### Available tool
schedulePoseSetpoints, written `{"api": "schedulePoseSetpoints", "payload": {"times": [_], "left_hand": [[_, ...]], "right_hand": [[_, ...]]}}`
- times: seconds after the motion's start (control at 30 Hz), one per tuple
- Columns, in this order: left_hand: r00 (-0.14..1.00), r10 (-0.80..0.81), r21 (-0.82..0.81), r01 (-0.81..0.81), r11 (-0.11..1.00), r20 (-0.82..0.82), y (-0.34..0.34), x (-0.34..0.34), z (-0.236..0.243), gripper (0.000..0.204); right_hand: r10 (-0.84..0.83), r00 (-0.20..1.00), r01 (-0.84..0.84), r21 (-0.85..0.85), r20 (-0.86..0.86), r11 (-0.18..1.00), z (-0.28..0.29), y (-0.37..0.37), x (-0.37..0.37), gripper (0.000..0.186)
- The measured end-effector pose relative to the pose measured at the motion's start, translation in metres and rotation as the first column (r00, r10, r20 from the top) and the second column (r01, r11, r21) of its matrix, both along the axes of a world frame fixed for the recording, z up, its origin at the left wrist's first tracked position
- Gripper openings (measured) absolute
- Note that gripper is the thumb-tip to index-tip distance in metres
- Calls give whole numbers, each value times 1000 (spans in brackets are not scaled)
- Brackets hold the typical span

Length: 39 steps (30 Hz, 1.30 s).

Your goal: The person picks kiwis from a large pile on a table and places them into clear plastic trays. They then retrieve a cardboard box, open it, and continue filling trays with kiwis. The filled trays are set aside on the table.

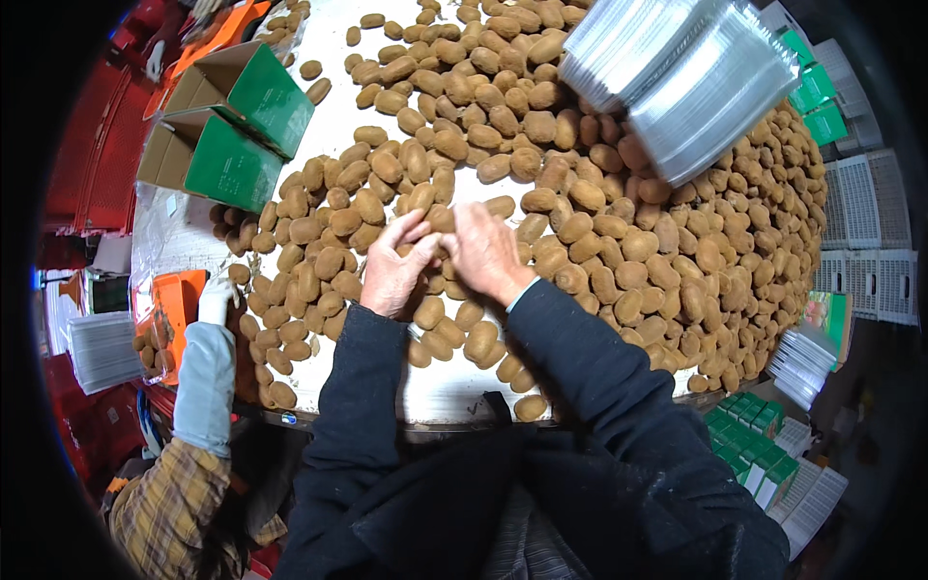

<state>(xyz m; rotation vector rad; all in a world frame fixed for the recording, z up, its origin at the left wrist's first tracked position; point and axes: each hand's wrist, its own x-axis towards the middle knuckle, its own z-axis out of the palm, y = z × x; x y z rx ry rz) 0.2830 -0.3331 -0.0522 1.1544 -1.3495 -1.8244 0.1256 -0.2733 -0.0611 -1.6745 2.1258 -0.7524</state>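
Note:
Brown kiwifruit [329,261] lie loose over the white tabletop [464,401], and my two hands meet above them near the middle. One kiwifruit [440,219] sits between the fingers of both hands. My left hand [391,266] has its fingers and thumb bent round its left side. From the right, my right hand [483,249] closes on the same fruit with curled fingers; its fingertips are partly hidden. Below my hands several more kiwifruit [480,343] rest on the white surface.
A large heap of kiwifruit [715,251] fills the right side, with stacked clear plastic trays [686,82] on it. Green cartons [237,159] stand open at the left. A co-worker's gloved hand [217,295] is beside an orange scoop-like piece [177,314]. White crates [870,280] stand far right.

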Motion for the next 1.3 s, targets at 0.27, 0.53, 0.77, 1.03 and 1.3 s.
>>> {"api": "schedulePoseSetpoints", "payload": {"times": [0.27, 0.53, 0.77, 1.03, 1.3], "left_hand": [[995, -52, 248, 73, 966, -91, 0, 12, -6, 32], [958, -30, 420, 153, 895, -286, 14, 17, 0, 44], [940, -67, -298, 173, 939, 334, 30, 0, 10, 56], [960, -252, 204, 272, 940, -121, 32, -20, 31, 46], [968, -200, 247, 234, 941, -153, 60, 12, 28, 33]], "right_hand": [[5, 1000, -11, 248, 27, 969, 33, 7, -58, 36], [-127, 896, 146, 11, -425, 989, -7, -34, -125, 34], [-30, 1000, 30, -23, 6, 999, 27, 9, -107, 42], [8, 717, -73, 64, 697, 995, 51, 46, -59, 36], [122, 791, -239, 120, 600, 964, 68, 73, -59, 42]]}}
